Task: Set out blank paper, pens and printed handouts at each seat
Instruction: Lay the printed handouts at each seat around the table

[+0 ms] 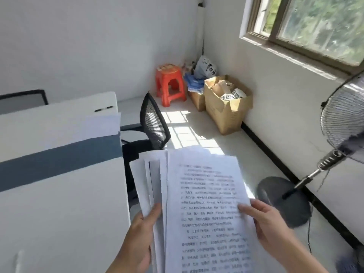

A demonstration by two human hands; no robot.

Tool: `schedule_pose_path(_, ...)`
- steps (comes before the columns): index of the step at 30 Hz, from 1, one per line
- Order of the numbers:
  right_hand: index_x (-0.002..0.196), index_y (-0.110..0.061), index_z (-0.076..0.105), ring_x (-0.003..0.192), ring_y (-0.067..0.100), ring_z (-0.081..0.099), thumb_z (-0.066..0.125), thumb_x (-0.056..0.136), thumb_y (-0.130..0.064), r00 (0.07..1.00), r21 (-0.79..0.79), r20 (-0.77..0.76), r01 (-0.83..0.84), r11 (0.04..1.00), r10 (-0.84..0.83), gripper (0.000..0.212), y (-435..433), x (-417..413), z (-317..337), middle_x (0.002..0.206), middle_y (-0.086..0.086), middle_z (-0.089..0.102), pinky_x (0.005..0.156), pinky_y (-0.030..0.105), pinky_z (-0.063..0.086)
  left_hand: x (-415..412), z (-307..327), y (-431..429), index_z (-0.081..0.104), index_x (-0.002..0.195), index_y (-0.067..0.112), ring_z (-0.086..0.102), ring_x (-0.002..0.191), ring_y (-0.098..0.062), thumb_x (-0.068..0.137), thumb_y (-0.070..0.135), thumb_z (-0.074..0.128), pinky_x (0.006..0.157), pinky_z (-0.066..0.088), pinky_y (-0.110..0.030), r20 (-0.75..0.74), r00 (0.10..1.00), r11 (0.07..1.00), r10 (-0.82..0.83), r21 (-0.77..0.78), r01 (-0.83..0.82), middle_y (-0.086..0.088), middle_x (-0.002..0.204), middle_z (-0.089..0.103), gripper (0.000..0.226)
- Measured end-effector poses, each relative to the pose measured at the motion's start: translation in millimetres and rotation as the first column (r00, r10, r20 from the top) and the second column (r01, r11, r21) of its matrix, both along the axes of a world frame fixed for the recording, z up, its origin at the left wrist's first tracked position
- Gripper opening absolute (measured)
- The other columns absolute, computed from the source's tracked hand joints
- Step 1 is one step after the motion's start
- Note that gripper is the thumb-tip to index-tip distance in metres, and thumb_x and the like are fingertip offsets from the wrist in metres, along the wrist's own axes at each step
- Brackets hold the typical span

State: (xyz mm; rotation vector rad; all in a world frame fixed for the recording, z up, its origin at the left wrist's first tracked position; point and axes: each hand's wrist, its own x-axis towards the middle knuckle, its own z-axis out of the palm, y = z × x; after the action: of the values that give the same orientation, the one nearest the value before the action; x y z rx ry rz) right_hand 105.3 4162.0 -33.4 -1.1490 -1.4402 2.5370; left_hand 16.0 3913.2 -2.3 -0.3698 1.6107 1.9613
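Laid out upper left on the smooth white counter (49, 203) with its grey-blue band: a flat sheaf of blank white paper (100, 125) and a slim black pen (104, 108), beside a black mesh-backed chair (155, 127). Lower centre, left hand (137, 237) gripping a fanned stack of thin white sheets (141, 178), long axis pointing away from the body. Right hand (269, 223) pinching the right edge of the top printed handout (204, 194). Counter off to the left, nearer the left hand.

obstacles: chair (155, 123) beside table (59, 194), fan (283, 200) right | free: sunlit floor (197, 133)
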Motion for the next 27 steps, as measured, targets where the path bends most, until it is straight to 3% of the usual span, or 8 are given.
schedule_pose_path(3, 0.1, 0.009, 0.065, 0.082, 0.044, 0.071, 0.07, 0.074, -0.005, 0.988, 0.002, -0.001, -0.152, 0.988, 0.152, 0.03, -8, -53, -1, 0.1, 0.029, 0.072, 0.072, 0.051, 0.061, -19, 4, -9, 0.07, 0.105, 0.009, 0.074, 0.085, -0.016, 0.089, 0.016, 0.055, 0.058, 0.057, -0.021, -0.076, 0.994, 0.997, 0.079, 0.012, -0.078, -0.006, 0.096, 0.077, 0.023)
schedule_pose_path(7, 0.098, 0.007, 0.066, 0.073, 0.041, 0.071, 0.071, 0.076, -0.007, 0.982, 0.056, 0.003, -0.187, 0.981, 0.187, 0.027, -27, -115, -3, 0.095, 0.028, 0.073, 0.073, 0.053, 0.059, -49, 9, -28, 0.073, 0.1, 0.009, 0.074, 0.089, -0.023, 0.068, 0.013, 0.078, 0.06, 0.058, -0.025, -0.088, 0.982, 0.983, 0.169, 0.084, -0.162, -0.011, 0.098, 0.076, 0.033)
schedule_pose_path(10, 0.103, 0.007, 0.064, 0.071, 0.04, 0.072, 0.068, 0.08, -0.005, 0.968, 0.096, -0.001, -0.251, 0.963, 0.253, 0.026, -36, -159, 2, 0.093, 0.027, 0.073, 0.069, 0.05, 0.06, -76, 3, -40, 0.074, 0.095, 0.005, 0.074, 0.087, -0.026, 0.06, 0.012, 0.072, 0.067, 0.059, -0.031, -0.107, 0.964, 0.969, 0.244, 0.064, -0.238, -0.016, 0.095, 0.076, 0.036)
schedule_pose_path(13, 0.11, 0.006, 0.063, 0.088, 0.048, 0.07, 0.068, 0.081, -0.005, 0.925, 0.073, 0.023, -0.381, 0.922, 0.38, 0.032, -41, -199, 6, 0.1, 0.028, 0.072, 0.086, 0.06, 0.053, -97, 0, -47, 0.073, 0.101, 0.0, 0.071, 0.097, -0.033, 0.062, 0.015, 0.072, 0.085, 0.055, -0.042, -0.106, 0.95, 0.956, 0.293, 0.056, -0.288, -0.021, 0.104, 0.073, 0.042)
schedule_pose_path(17, 0.108, 0.006, 0.065, 0.089, 0.051, 0.069, 0.075, 0.069, -0.006, 0.845, 0.063, 0.072, -0.533, 0.844, 0.529, 0.042, -53, -243, -4, 0.1, 0.029, 0.072, 0.086, 0.061, 0.052, -117, -3, -60, 0.073, 0.102, 0.0, 0.072, 0.095, -0.029, 0.067, 0.016, 0.07, 0.074, 0.057, -0.033, -0.119, 0.909, 0.917, 0.399, 0.039, -0.398, -0.017, 0.1, 0.075, 0.039)
schedule_pose_path(21, 0.096, 0.01, 0.068, 0.077, 0.046, 0.071, 0.072, 0.076, 0.0, 0.826, 0.151, 0.104, -0.564, 0.812, 0.554, 0.022, -75, -303, -25, 0.091, 0.029, 0.073, 0.078, 0.053, 0.056, -134, -12, -79, 0.071, 0.101, -0.001, 0.073, 0.089, -0.026, 0.063, 0.018, 0.07, 0.071, 0.054, -0.031, -0.107, 0.807, 0.81, 0.581, -0.021, -0.586, -0.016, 0.097, 0.075, 0.043)
schedule_pose_path(24, 0.096, 0.008, 0.066, 0.074, 0.044, 0.071, 0.068, 0.085, -0.003, 0.769, 0.18, 0.132, -0.639, 0.748, 0.625, 0.016, -90, -364, -40, 0.086, 0.027, 0.074, 0.076, 0.052, 0.057, -148, -12, -92, 0.069, 0.109, 0.004, 0.071, 0.098, -0.03, 0.065, 0.021, 0.072, 0.091, 0.051, -0.044, -0.097, 0.689, 0.689, 0.718, -0.045, -0.724, -0.014, 0.105, 0.074, 0.047)
schedule_pose_path(27, 0.096, 0.004, 0.064, 0.07, 0.039, 0.071, 0.066, 0.089, -0.008, 0.667, 0.224, 0.183, -0.743, 0.631, 0.722, 0.014, -107, -433, -55, 0.079, 0.02, 0.075, 0.067, 0.047, 0.059, -159, -7, -108, 0.065, 0.115, 0.003, 0.066, 0.105, -0.036, 0.066, 0.015, 0.075, 0.1, 0.045, -0.053, -0.118, 0.518, 0.506, 0.847, -0.12, -0.854, -0.016, 0.111, 0.072, 0.051)
